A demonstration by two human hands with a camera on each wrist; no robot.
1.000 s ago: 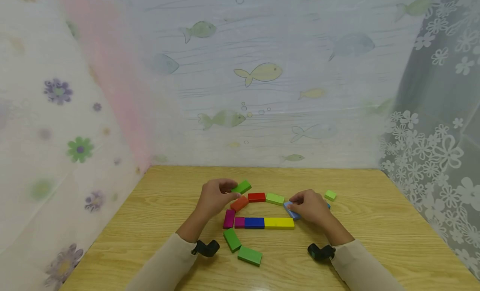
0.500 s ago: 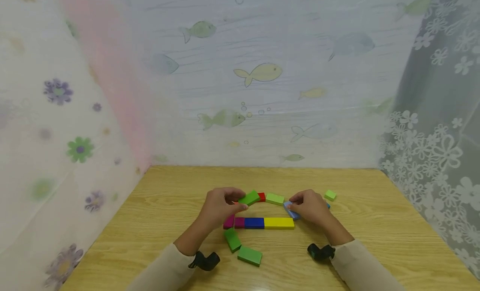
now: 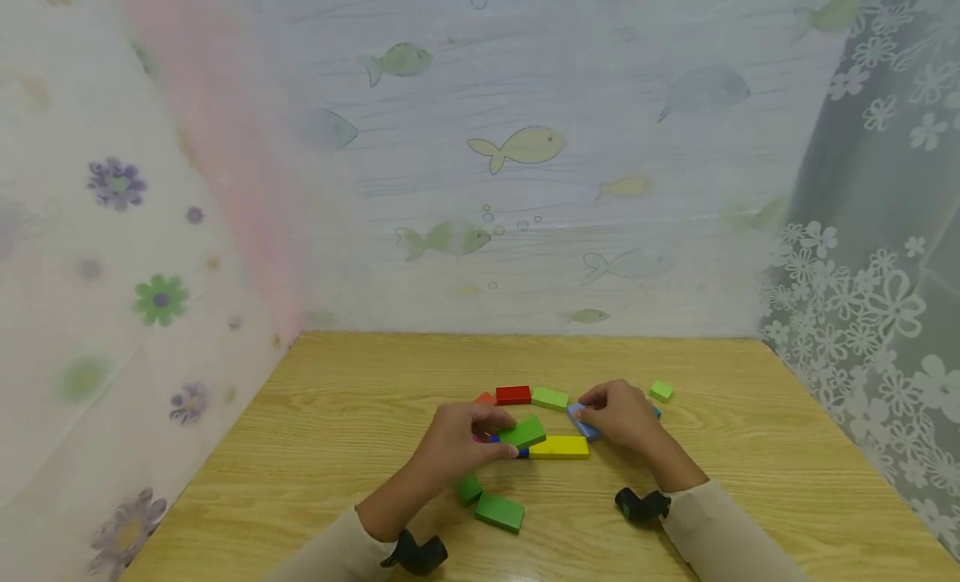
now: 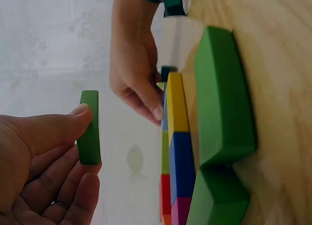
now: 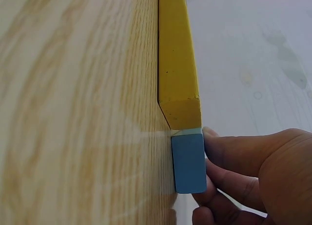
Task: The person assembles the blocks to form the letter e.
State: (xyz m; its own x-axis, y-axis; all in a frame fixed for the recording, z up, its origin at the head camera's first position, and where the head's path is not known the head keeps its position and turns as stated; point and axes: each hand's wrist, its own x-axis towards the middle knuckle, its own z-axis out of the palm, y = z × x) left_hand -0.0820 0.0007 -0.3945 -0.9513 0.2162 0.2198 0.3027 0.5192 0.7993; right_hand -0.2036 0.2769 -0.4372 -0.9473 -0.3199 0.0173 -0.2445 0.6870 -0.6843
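Observation:
In the head view my left hand (image 3: 467, 439) pinches a green block (image 3: 522, 433) between thumb and fingers, lifted over the middle row. The left wrist view shows that green block (image 4: 89, 127) held above the table, with a gap to the blocks below. My right hand (image 3: 621, 415) grips a light blue block (image 3: 582, 422) standing on the table at the right of the block outline. Seen from the right wrist, the light blue block's end (image 5: 189, 164) sits close to the end of the yellow block (image 5: 178, 54). The left hand hides part of the blue block (image 3: 523, 453).
A red block (image 3: 513, 395) and a light green block (image 3: 551, 398) form the back of a curve, with an orange block (image 3: 486, 398) beside the red. Two green blocks (image 3: 500, 512) lie at the front. A small lime block (image 3: 661, 390) sits apart at the back right of the wooden table (image 3: 360, 365).
My left hand has brought the green block from behind the orange block, rightward and toward me, over the middle row. The right hand has stayed on the light blue block.

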